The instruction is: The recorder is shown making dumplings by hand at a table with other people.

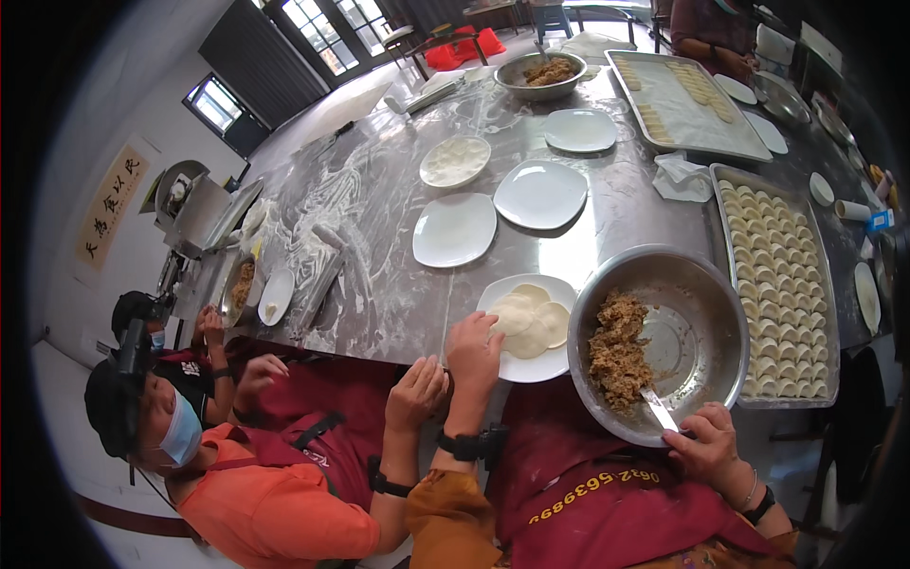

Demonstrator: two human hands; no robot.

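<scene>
My left hand [472,343] reaches over the near left rim of a white plate [522,373]. Its fingertips touch the edge of a pile of round dough wrappers [531,320]; the fingers are loosely bent and slightly apart. My right hand [706,442] is at the near rim of a large steel bowl [697,284], closed around the end of a flat metal spatula [656,408]. The blade of the spatula runs into brown minced filling [618,356], heaped along the bowl's left side. The bowl's right half shows bare metal.
Right of the bowl lies a tray of folded dumplings [773,294]; a second tray [697,119] stands beyond. Square white plates [455,230] and a flour-dusted plate [455,161] are on the steel table [379,275]. At my left, close by, a co-worker in orange [275,498] has hands raised at the table edge.
</scene>
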